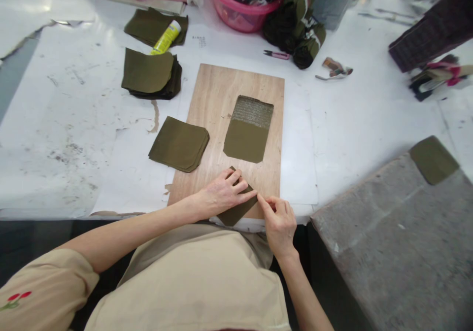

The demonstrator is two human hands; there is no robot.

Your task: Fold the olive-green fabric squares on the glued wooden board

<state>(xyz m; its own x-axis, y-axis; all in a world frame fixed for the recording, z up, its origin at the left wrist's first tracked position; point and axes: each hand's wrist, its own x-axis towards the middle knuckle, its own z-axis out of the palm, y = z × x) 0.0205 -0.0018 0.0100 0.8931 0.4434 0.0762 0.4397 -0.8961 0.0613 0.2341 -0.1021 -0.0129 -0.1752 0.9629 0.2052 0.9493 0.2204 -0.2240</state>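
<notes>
My left hand (223, 190) lies flat with fingers spread, pressing an olive fabric piece (233, 215) at the near edge of a wooden board (210, 92). At that piece's right corner, the thumb and fingertips of my right hand (280, 221) are pinched together. Farther up the board rests another olive fabric piece (246, 143), clipped at its near corners, with a greyish textured band across its far part. A small stack of olive pieces (178, 144) overlaps the board's left side. My fingers hide part of the piece under them.
Behind the small stack sit a thicker fabric stack (148, 71) and a yellow glue stick (166, 37) on more olive pieces (142, 25). Farther back are a pink basin (240, 16), rolled dark-green bundles (305, 50) and pink-handled snips (277, 54). A grey slab (402, 237) stands at right, bearing an olive piece (434, 159).
</notes>
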